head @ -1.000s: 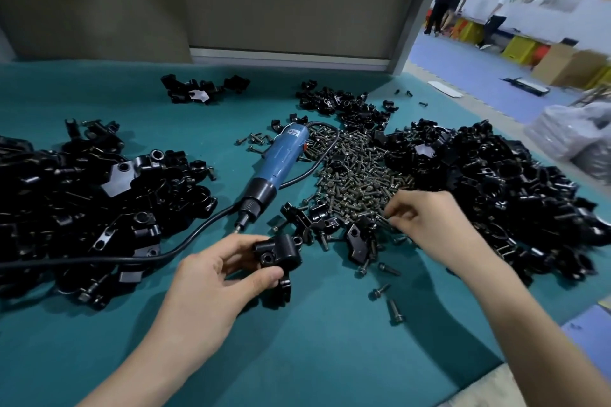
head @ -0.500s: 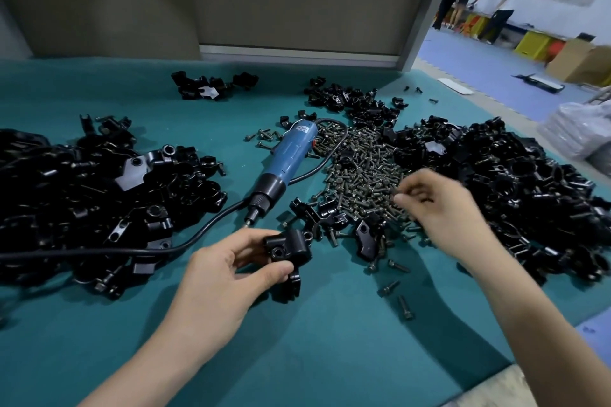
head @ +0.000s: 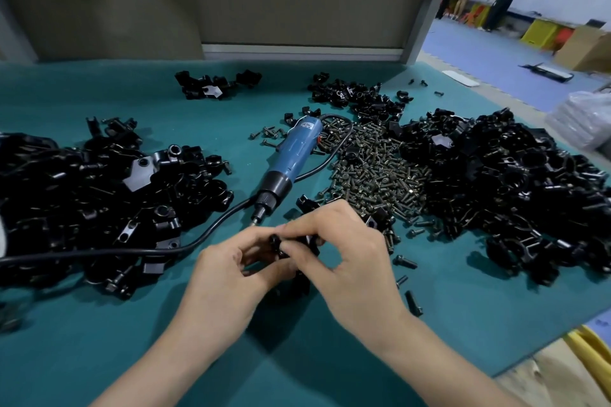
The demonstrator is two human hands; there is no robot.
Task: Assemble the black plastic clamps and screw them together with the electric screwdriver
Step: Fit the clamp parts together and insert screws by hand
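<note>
My left hand [head: 228, 277] grips a black plastic clamp [head: 291, 246] just above the teal mat, in front of me. My right hand [head: 350, 261] has its fingers curled onto the same clamp from the right; what its fingertips pinch is hidden. The blue electric screwdriver [head: 291, 158] lies on the mat just beyond my hands, tip towards me, its black cable [head: 99, 253] running off to the left. A heap of dark screws [head: 377, 172] lies to the right of the screwdriver.
Big piles of black clamp parts lie on the left [head: 82, 201] and right [head: 515, 185], with smaller heaps at the back [head: 215, 84]. Loose screws [head: 405, 261] are scattered right of my hands. The teal mat's edge [head: 545, 353] runs at the lower right. People stand far off.
My right hand has come back from the screw heap to the clamp in my left hand. Both hands now meet on the clamp.
</note>
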